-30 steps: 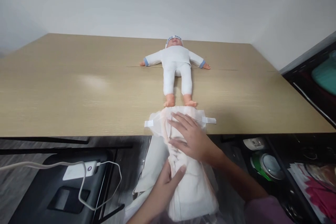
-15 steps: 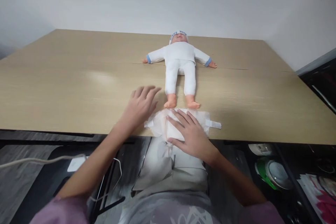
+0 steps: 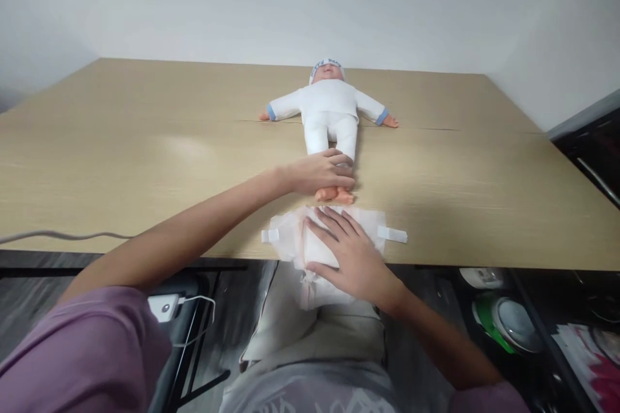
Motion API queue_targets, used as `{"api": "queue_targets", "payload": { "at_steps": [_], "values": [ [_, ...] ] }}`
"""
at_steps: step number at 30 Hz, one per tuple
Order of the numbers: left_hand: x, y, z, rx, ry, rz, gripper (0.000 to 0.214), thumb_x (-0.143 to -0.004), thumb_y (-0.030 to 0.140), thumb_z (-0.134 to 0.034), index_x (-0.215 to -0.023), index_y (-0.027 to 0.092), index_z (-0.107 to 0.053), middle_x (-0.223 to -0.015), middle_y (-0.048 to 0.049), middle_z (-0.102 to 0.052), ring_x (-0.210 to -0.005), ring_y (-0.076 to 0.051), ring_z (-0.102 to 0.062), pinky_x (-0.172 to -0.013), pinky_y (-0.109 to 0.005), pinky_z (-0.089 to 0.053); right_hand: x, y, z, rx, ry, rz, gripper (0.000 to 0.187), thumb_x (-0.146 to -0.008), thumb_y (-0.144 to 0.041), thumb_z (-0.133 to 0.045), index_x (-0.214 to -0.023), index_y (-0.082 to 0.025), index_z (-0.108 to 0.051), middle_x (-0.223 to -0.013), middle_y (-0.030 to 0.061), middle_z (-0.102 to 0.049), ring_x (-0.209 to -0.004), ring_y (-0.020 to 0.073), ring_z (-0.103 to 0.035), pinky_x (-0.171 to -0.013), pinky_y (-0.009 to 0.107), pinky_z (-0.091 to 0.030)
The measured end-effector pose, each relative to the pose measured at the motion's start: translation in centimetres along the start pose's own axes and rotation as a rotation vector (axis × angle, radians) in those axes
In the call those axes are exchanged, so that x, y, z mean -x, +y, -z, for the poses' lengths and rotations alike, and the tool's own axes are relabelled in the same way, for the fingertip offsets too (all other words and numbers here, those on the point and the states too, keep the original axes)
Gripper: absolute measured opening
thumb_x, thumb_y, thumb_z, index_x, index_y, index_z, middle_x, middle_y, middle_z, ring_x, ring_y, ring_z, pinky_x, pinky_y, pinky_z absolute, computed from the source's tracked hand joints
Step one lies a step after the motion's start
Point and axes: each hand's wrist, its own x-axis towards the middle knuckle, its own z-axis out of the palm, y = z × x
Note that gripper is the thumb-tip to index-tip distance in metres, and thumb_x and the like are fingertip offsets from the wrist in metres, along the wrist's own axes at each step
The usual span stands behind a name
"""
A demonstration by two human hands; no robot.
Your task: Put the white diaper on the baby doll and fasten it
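Observation:
A baby doll (image 3: 330, 100) in a white suit with blue cuffs and a printed cap lies on its back, arms spread, feet toward me. My left hand (image 3: 322, 171) is wrapped round both of its lower legs, which are drawn together. Below the feet, an unfolded white diaper (image 3: 372, 222) lies at the table's front edge, its side tabs spread left and right and its near end hanging over the edge. My right hand (image 3: 346, 255) rests flat on the diaper with fingers stretched out. Part of the diaper's middle is hidden under that hand.
The wooden table (image 3: 145, 168) reaches back to a pale wall. A cable (image 3: 62, 234) runs along its front left. Below the edge at left sits a white device (image 3: 163, 307) on a dark surface; at right, a dark shelf holds a round lidded container (image 3: 516, 322).
My left hand has moved right and closed round the doll's lower legs, bringing the feet together. My right hand stays on the diaper, whose near end now hangs lower.

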Motion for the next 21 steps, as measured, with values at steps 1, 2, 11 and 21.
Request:
{"api": "queue_targets", "payload": {
  "at_steps": [1, 2, 11, 21],
  "values": [
    [-0.2, 0.0, 0.2, 0.016, 0.015, -0.001, 0.022, -0.095, 0.024, -0.068, -0.111, 0.031, -0.080, -0.132, -0.0088, -0.083, -0.144, -0.035, -0.061, -0.123, -0.048, -0.041, -0.1, 0.1, 0.1, -0.005, -0.004, 0.000, 0.081, -0.109, -0.064, -0.064, -0.178, -0.029, -0.041, -0.184, 0.0072, -0.040, -0.172, 0.0325, -0.035, -0.144, 0.059, -0.026],
    [-0.4, -0.1, 0.5, 0.039, 0.037, -0.005, 0.019, -0.094, 0.028, -0.070, -0.110, 0.030, -0.081, -0.127, -0.0095, -0.084, -0.141, -0.036, -0.063, -0.121, -0.049, -0.042, -0.2, 0.3, 0.3, -0.007, -0.011, 0.003, 0.081, -0.109, -0.064, -0.064, -0.178, -0.030, -0.040, -0.184, 0.0070, -0.040, -0.172, 0.0325, -0.035, -0.144, 0.059, -0.027],
    [-2.1, 0.4, 8.9, 0.260, 0.349, 0.131, 0.055, -0.088, 0.053, -0.089, -0.124, 0.015, -0.076, -0.123, -0.0122, -0.079, -0.123, -0.034, -0.073, -0.113, -0.052, -0.053, -4.1, 4.6, 2.0, 0.030, -0.130, 0.067, 0.079, -0.112, -0.068, -0.056, -0.180, -0.032, -0.036, -0.188, 0.0047, -0.030, -0.175, 0.0313, -0.028, -0.145, 0.058, -0.023],
    [-1.6, -0.1, 12.5, 0.347, 0.559, 0.265, 0.053, -0.092, 0.052, -0.087, -0.126, 0.015, -0.075, -0.130, -0.0069, -0.077, -0.140, -0.042, -0.069, -0.114, -0.059, -0.055, -16.3, 11.0, 2.7, 0.071, 0.046, 0.121, 0.077, -0.111, -0.068, -0.053, -0.163, -0.010, -0.059, -0.176, 0.0177, -0.050, -0.165, 0.0368, -0.045, -0.134, 0.056, -0.037]
  ]
}}
